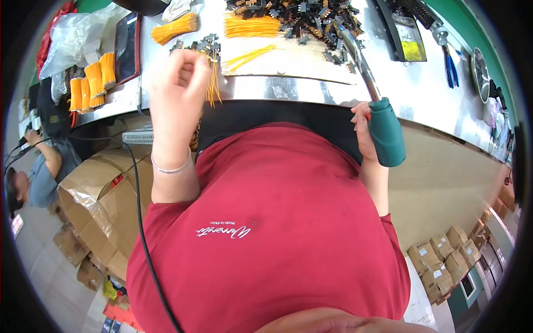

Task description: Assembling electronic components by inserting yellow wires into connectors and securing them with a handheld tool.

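Note:
My left hand point(180, 83) is raised at the table's front edge, blurred, its fingers curled in. What they hold, if anything, is hidden. Beside it, yellow wires point(213, 83) hang over the edge below a small heap of dark parts with metal pins point(208, 44). Curled fingers show on my right hand point(361, 125), left of a teal handle point(387, 133) with a bent chrome tube point(361, 64). The handle covers much of that hand, and I cannot tell whether it grips it. A large heap of black pinned parts point(316, 19) lies beyond, next to yellow wires point(252, 26).
Bundled yellow wires point(94, 80), a clear plastic bag point(75, 41) and a dark red-edged tray point(127, 47) lie left. Blue-handled pliers point(450, 69) and a round metal dish point(479, 75) are right. A black cable point(139, 211) crosses beside me, near a cardboard box point(105, 194). Another person point(47, 172) works at left.

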`<state>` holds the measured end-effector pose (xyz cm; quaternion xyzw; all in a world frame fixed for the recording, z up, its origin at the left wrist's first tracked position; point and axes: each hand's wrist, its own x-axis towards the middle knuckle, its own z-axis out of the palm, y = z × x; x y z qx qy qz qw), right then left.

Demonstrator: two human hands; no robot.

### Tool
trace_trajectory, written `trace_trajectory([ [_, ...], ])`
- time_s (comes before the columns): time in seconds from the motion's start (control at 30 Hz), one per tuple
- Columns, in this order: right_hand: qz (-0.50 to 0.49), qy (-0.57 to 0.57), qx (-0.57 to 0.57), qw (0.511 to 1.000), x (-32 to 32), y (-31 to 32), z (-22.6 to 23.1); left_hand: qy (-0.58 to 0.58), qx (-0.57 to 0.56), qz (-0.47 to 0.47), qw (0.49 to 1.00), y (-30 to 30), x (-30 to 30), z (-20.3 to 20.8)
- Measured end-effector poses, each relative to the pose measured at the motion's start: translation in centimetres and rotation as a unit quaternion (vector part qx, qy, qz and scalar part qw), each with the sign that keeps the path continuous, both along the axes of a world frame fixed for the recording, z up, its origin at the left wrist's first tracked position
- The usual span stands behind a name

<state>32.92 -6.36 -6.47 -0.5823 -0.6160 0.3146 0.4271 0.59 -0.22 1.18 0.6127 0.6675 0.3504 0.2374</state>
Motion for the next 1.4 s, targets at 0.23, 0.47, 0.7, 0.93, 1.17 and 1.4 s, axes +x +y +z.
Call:
trace_trajectory([
  [0.23,0.019,0.101,-0.001,0.995,0.1,0.7,1.1,0.062,0.009,0.021,0.998,1.8,-3.0,-2.8],
  [0.47,0.03,0.139,0.01,0.99,0.4,0.7,1.0,0.154,0.191,-0.094,0.965,2.6,1.7,-1.3],
  [0.7,0.002,0.085,-0.001,0.996,0.3,0.6,1.4,0.187,0.241,-0.256,0.917,3.9,7.5,-2.1],
  [0.93,0.011,0.108,0.002,0.994,0.1,0.8,1.4,0.216,0.237,-0.257,0.912,4.0,8.2,-2.6],
  [1.17,0.008,0.111,-0.003,0.994,0.1,0.7,1.4,0.198,0.187,-0.262,0.926,3.0,7.1,-1.9],
  [1.4,0.012,0.087,0.015,0.996,0.1,0.9,1.6,0.203,0.21,-0.296,0.909,2.9,7.0,-2.4],
])
